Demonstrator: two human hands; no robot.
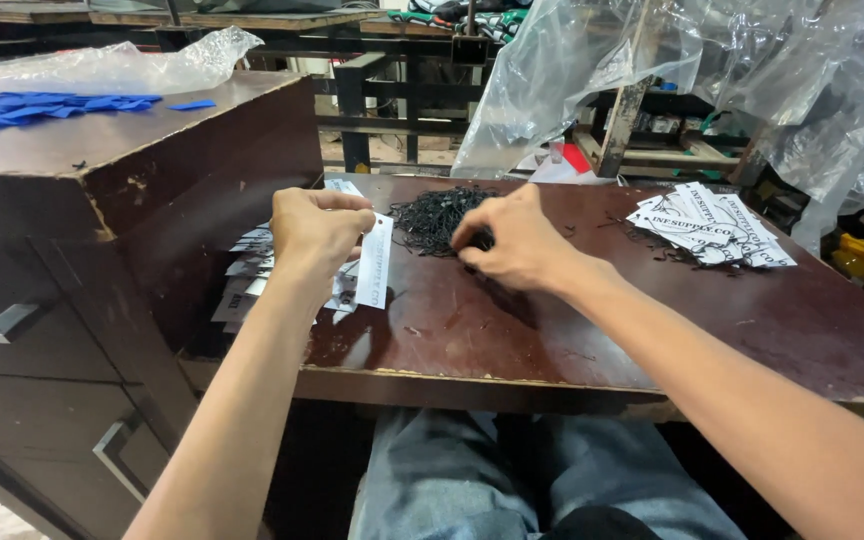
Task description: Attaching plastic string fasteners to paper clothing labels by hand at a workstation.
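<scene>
Left hand (314, 228): pinching one tag (374, 262) above the table (512, 340). Right hand (514, 240): fingers closed, picking in strings (432, 218). Strung tags (712, 225) (far right) look done; left stack (252, 270) remains.

Single head-worn view, angled down and forward over dark wooden table (512, 340), close range, forearms entering from bottom.

White rectangular tag (374, 262) pinched in left hand (314, 232); white printed tag pile (712, 225) far right on table.
</scene>
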